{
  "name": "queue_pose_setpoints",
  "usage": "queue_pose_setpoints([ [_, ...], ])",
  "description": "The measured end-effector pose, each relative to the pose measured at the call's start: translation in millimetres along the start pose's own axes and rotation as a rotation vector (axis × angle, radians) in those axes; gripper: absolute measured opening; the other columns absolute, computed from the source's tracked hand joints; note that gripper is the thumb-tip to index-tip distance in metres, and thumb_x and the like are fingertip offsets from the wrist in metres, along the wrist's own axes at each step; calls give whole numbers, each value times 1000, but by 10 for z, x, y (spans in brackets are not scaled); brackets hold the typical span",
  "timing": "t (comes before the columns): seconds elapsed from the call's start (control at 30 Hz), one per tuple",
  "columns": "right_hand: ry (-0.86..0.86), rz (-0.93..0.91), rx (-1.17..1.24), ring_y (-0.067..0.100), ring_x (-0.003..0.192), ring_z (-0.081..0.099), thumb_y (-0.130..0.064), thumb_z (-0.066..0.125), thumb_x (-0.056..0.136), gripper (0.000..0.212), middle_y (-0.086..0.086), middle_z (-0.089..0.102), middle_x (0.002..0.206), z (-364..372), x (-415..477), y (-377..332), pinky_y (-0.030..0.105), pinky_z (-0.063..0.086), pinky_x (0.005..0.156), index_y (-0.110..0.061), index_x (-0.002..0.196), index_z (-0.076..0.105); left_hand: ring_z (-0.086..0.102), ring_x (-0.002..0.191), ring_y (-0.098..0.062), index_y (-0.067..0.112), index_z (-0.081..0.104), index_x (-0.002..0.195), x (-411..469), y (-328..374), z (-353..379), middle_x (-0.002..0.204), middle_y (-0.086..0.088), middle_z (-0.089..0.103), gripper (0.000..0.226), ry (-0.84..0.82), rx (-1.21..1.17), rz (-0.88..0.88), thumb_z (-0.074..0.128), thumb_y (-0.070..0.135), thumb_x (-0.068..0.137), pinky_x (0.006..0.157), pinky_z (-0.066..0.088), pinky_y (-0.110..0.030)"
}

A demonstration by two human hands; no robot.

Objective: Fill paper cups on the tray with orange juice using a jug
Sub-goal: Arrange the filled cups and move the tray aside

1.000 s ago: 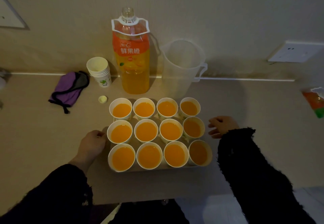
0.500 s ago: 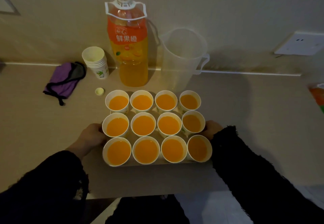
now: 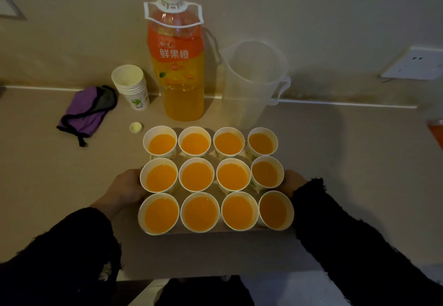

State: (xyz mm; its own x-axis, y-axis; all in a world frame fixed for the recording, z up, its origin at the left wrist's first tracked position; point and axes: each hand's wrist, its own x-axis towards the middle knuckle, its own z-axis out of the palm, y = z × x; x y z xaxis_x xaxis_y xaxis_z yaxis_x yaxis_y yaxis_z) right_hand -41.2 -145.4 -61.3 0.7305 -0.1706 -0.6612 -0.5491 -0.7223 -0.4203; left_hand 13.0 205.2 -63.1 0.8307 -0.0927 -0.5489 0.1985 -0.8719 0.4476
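Note:
Several white paper cups point(image 3: 196, 176) full of orange juice stand in three rows on a pale tray point(image 3: 215, 231) in the middle of the table. My left hand point(image 3: 125, 187) grips the tray's left edge beside the middle row. My right hand point(image 3: 291, 182) holds the right edge, its fingers hidden behind the cups. Behind the tray stands a clear plastic jug point(image 3: 253, 82), empty, its handle to the right. Left of the jug is an uncapped orange juice bottle point(image 3: 177, 66), about half full.
A stack of spare paper cups point(image 3: 131, 85) stands left of the bottle, with the bottle cap point(image 3: 136, 127) and a purple pouch point(image 3: 86, 110) nearby. A wall runs close behind. The table's front edge point(image 3: 215, 274) lies just below the tray. An orange packet point(image 3: 436, 130) sits far right.
Both hands have closed in on the tray's sides: the left from resting beside it, the right from the table further right. The view has moved closer.

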Motion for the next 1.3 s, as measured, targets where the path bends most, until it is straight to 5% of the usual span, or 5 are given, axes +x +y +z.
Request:
queue_pose_setpoints([
  [0.8,13,67,71,29,93,64,-29,73,81,17,11,68,97,-12,-71,-70,44,49,92,-22,72,60,66,75,-14,26,63,83,127,-277,-27,87,-3,70,7,-70,-104,94,70,23,84,62,43,-20],
  [0.93,-2,84,74,29,94,64,-26,73,82,17,12,68,98,-13,-81,-84,42,48,92,-21,72,60,61,90,-13,21,50,111,122,-326,-56,104,5,59,63,-111,-140,92,83,46,63,73,48,-29],
  [1.03,25,65,78,34,99,62,-22,70,85,22,18,67,104,-17,-79,-84,46,46,95,-22,68,56,57,95,-13,24,44,116,25,-259,-3,106,5,56,70,10,-229,162,88,29,61,77,45,-31],
  [1.2,29,78,97,35,99,62,-23,68,86,22,19,67,105,-12,-92,-98,49,46,96,-21,68,56,58,103,-14,38,55,114,8,-348,65,110,11,62,68,61,-211,350,77,67,57,85,50,-44],
  [1.3,18,72,72,32,98,62,-25,69,86,19,17,67,105,-18,-109,-106,45,47,94,-20,71,58,43,100,-12,43,47,94,-64,-208,82,97,20,45,60,105,-189,333,60,74,45,82,39,-33],
])
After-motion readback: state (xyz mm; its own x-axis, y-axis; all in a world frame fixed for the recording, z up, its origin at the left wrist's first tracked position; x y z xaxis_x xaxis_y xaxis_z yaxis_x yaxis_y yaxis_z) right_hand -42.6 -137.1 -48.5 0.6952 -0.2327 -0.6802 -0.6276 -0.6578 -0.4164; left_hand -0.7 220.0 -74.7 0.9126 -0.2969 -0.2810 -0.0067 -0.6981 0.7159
